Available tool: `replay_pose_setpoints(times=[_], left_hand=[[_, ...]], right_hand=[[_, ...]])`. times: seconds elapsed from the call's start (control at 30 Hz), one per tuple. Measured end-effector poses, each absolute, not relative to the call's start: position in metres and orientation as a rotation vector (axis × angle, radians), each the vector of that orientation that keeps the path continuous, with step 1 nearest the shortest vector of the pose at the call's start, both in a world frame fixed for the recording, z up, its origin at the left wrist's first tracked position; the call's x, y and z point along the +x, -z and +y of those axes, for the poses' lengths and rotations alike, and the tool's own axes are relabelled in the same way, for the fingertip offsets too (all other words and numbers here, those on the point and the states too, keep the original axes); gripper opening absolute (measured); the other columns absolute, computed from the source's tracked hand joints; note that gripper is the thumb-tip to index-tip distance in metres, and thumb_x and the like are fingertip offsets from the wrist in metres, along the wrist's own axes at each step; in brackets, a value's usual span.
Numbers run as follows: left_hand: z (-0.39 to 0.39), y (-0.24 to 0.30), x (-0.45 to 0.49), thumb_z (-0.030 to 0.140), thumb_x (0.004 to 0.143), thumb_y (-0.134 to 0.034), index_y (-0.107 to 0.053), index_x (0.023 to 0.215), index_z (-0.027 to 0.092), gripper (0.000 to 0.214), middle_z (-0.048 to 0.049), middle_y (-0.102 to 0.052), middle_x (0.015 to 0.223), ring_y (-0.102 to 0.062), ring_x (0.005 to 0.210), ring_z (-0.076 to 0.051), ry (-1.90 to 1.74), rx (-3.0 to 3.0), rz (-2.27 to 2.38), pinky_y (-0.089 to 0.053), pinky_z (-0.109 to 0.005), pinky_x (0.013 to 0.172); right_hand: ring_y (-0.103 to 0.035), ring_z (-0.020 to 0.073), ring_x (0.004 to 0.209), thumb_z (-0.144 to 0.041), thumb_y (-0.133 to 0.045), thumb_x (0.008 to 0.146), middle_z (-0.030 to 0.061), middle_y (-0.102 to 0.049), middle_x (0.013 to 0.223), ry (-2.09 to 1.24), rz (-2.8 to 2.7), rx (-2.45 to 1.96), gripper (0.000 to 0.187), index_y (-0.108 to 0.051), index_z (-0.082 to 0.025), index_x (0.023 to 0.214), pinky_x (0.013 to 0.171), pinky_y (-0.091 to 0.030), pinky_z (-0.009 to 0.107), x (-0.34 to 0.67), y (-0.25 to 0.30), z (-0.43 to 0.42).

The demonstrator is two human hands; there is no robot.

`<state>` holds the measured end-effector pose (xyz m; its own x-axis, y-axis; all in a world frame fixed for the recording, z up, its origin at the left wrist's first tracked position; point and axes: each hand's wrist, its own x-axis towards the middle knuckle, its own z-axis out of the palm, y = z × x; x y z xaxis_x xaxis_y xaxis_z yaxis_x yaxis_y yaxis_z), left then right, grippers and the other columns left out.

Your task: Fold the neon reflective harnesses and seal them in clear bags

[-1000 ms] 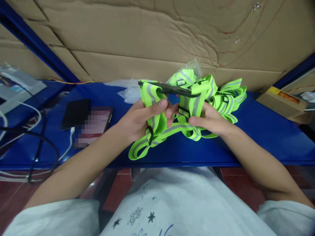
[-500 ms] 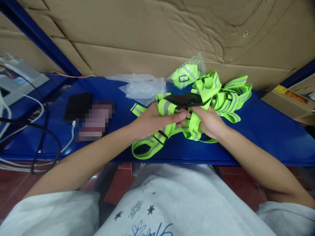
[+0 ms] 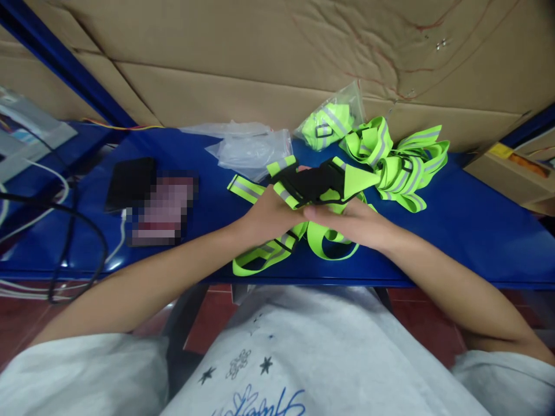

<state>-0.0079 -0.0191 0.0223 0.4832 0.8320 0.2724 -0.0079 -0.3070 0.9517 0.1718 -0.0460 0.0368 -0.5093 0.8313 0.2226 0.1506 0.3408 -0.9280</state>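
Both my hands are together over the blue table, closed on a neon-yellow reflective strap [image 3: 260, 259] with grey stripes. My left hand [image 3: 275, 214] grips it from the left, and my right hand [image 3: 353, 218] from the right, its thumb meeting the left hand. A black buckle [image 3: 315, 184] on the strap lies across the top of my fingers, and most fingertips are hidden beneath it. One strap end sticks out at the left; loops hang below my hands onto the table.
Behind my hands lie clear plastic bags [image 3: 254, 151] and a bagged strap [image 3: 327, 124]. More bundled straps [image 3: 403, 173] are at the right. A black box-like item [image 3: 130, 184], a blurred-out phone-like object [image 3: 162, 209] and cables [image 3: 65, 231] occupy the left. Cardboard [image 3: 225, 86] lines the back.
The black buckle has turned and come up over my fingers, now showing broadly. My hands have closed in on each other, and the strap loops under them have shifted.
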Motion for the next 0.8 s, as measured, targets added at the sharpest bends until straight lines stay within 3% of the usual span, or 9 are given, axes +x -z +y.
replay_pose_setpoints(times=[0.1, 0.2, 0.27, 0.37, 0.53, 0.63, 0.8], left_hand=[[-0.021, -0.025, -0.008, 0.041, 0.075, -0.087, -0.071, 0.120, 0.018, 0.053, -0.0083, -0.075, 0.124, -0.068, 0.122, -0.029, -1.063, 1.623, 0.652, -0.053, -0.045, 0.110], [-0.027, -0.031, -0.008, 0.036, 0.078, -0.084, -0.071, 0.121, 0.020, 0.047, -0.0060, -0.075, 0.127, -0.067, 0.125, -0.027, -1.032, 1.686, 0.670, -0.049, -0.044, 0.115], [-0.031, -0.033, -0.007, 0.035, 0.080, -0.083, -0.072, 0.121, 0.020, 0.045, -0.0049, -0.075, 0.127, -0.066, 0.127, -0.026, -0.983, 1.722, 0.690, -0.047, -0.043, 0.118], [-0.034, -0.032, -0.003, 0.036, 0.078, -0.085, -0.072, 0.124, 0.022, 0.050, -0.0042, -0.074, 0.130, -0.065, 0.129, -0.027, -0.935, 1.641, 0.723, -0.047, -0.043, 0.118], [-0.037, -0.036, -0.003, 0.032, 0.081, -0.084, -0.072, 0.124, 0.018, 0.047, -0.0099, -0.077, 0.121, -0.076, 0.108, -0.029, -0.667, 1.177, 0.445, -0.058, -0.046, 0.104], [-0.038, -0.037, -0.004, 0.027, 0.086, -0.079, -0.076, 0.114, 0.012, 0.032, -0.0138, -0.078, 0.116, -0.078, 0.103, -0.028, -0.477, 1.027, 0.287, -0.060, -0.042, 0.100], [-0.036, -0.029, -0.003, 0.023, 0.089, -0.076, -0.078, 0.109, 0.013, 0.022, -0.0110, -0.079, 0.114, -0.077, 0.105, -0.025, -0.451, 0.957, 0.256, -0.061, -0.036, 0.099]], right_hand=[[-0.066, 0.0267, 0.123, -0.060, -0.082, 0.078, 0.0052, -0.073, 0.126, -1.281, -1.871, -0.747, 0.064, -0.068, -0.025, 0.129, 0.110, -0.052, 0.042, 0.186, -0.043, -0.047], [-0.073, 0.0240, 0.105, -0.071, -0.072, 0.083, 0.0038, -0.076, 0.115, -1.288, -1.658, -0.827, 0.057, -0.073, -0.025, 0.116, 0.092, -0.060, 0.037, 0.196, -0.050, -0.048], [-0.073, 0.0202, 0.097, -0.064, -0.073, 0.086, 0.0012, -0.076, 0.107, -1.201, -1.624, -0.911, 0.044, -0.076, -0.024, 0.104, 0.086, -0.060, 0.032, 0.198, -0.053, -0.048], [-0.070, 0.0158, 0.083, -0.045, -0.086, 0.080, -0.0035, -0.074, 0.090, -0.980, -1.664, -1.025, 0.025, -0.076, -0.025, 0.091, 0.075, -0.058, 0.026, 0.197, -0.055, -0.047], [-0.057, 0.0111, 0.060, -0.045, -0.081, 0.085, -0.0052, -0.061, 0.071, -0.620, -1.603, -1.091, 0.026, -0.068, -0.023, 0.085, 0.055, -0.048, 0.025, 0.193, -0.059, -0.047], [-0.060, 0.0124, 0.066, -0.044, -0.078, 0.088, -0.0040, -0.063, 0.075, -0.227, -1.640, -1.044, 0.024, -0.067, -0.022, 0.091, 0.062, -0.051, 0.027, 0.190, -0.065, -0.050], [-0.067, 0.0183, 0.101, -0.034, -0.074, 0.093, -0.0003, -0.072, 0.105, 0.233, -1.765, -0.931, 0.019, -0.066, -0.028, 0.110, 0.094, -0.054, 0.036, 0.186, -0.066, -0.056]])
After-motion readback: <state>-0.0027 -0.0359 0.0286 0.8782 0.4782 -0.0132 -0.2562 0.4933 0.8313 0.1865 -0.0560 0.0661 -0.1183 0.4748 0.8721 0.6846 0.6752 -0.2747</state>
